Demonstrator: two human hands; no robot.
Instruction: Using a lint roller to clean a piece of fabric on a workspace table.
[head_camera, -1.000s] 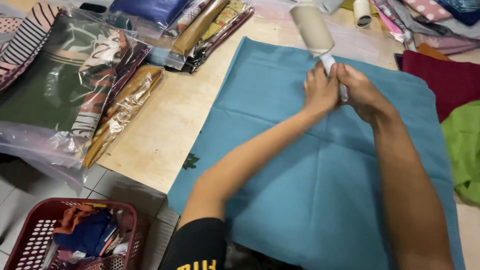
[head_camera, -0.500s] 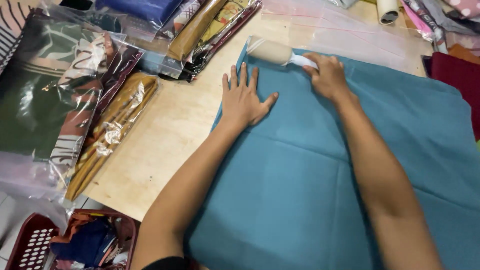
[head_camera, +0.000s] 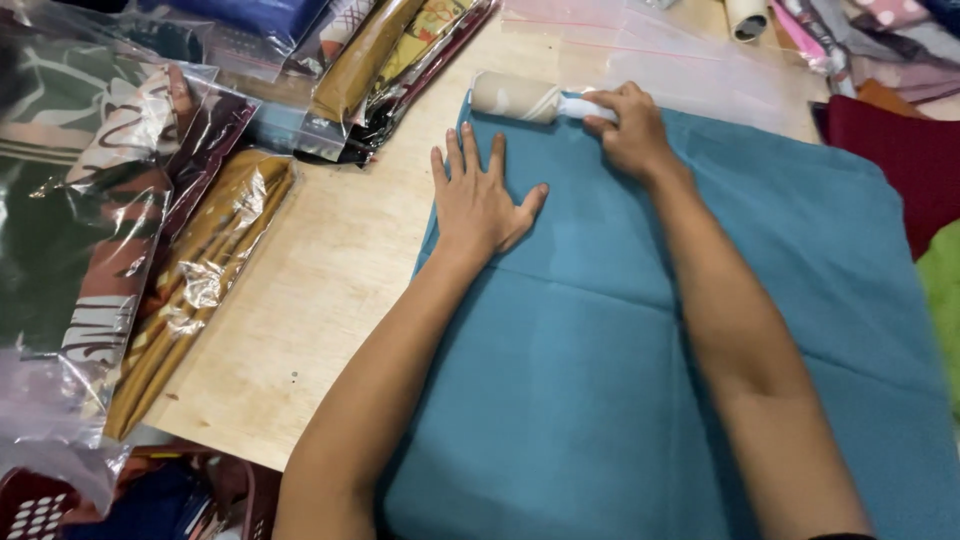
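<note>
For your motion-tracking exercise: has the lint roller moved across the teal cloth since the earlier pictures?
Yes. The cream lint roller went left along the teal cloth, from its far-edge middle to its far left corner.

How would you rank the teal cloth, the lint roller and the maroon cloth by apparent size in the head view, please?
1. teal cloth, by far the largest.
2. maroon cloth, though the frame edge cuts it off, so its full size is unsure.
3. lint roller, held in the right hand.

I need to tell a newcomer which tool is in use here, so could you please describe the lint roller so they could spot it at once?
Start from the big teal cloth spread over the wooden table. At its far left corner, the right hand grips a white handle ending in a cream-coloured lint roller. Unlike the bagged fabrics beside it, it is a bare cylinder lying across the cloth's edge.
</note>
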